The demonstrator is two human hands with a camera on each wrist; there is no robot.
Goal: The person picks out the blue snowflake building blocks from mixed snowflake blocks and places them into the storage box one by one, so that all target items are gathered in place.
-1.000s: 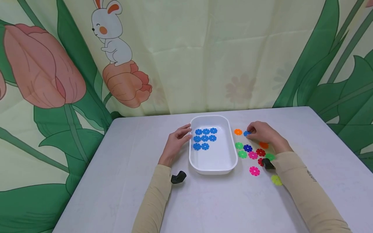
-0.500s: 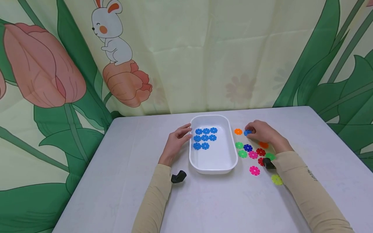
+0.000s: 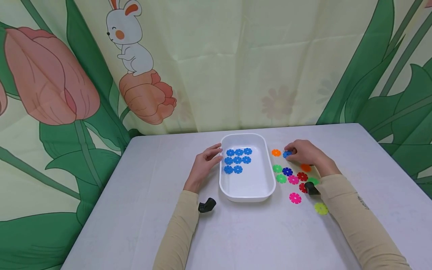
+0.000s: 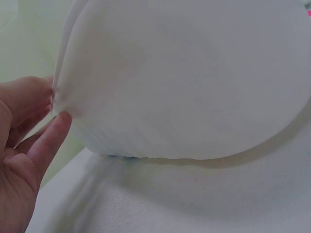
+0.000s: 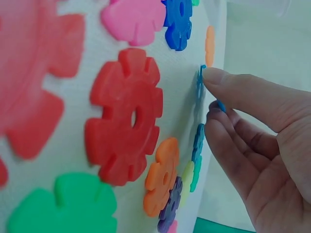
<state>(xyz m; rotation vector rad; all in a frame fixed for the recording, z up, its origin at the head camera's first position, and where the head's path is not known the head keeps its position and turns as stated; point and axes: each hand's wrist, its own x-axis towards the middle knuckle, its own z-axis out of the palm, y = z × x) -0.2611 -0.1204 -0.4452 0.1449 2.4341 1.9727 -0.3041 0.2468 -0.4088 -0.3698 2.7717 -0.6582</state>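
Note:
My left hand (image 3: 203, 163) rests its fingertips against the left side of a white tray (image 3: 248, 199). In the left wrist view, the fingers (image 4: 54, 133) touch the tray's outer wall (image 4: 184, 97). Inside the tray, several light blue flower-shaped discs (image 3: 237, 160) lie in rows towards the left. To the right of the tray, my right hand (image 3: 305, 153) pinches a light blue flower-shaped disc (image 3: 287, 154) low over the table. In the right wrist view, the thumb (image 5: 216, 76) presses on that disc (image 5: 199, 85); part of it is hidden by the hand.
Around the right hand lie an orange disc (image 3: 276, 152), a green disc (image 3: 281, 178), a dark blue disc (image 3: 287, 171), a red disc (image 5: 125, 116), a pink disc (image 3: 295, 198) and a yellow disc (image 3: 321, 208). A printed curtain (image 3: 216, 75) hangs behind the white table (image 3: 135, 210).
The right hand and the blue disc have shifted very slightly over the last second. The left hand stays at the tray, and the discs inside it have not moved.

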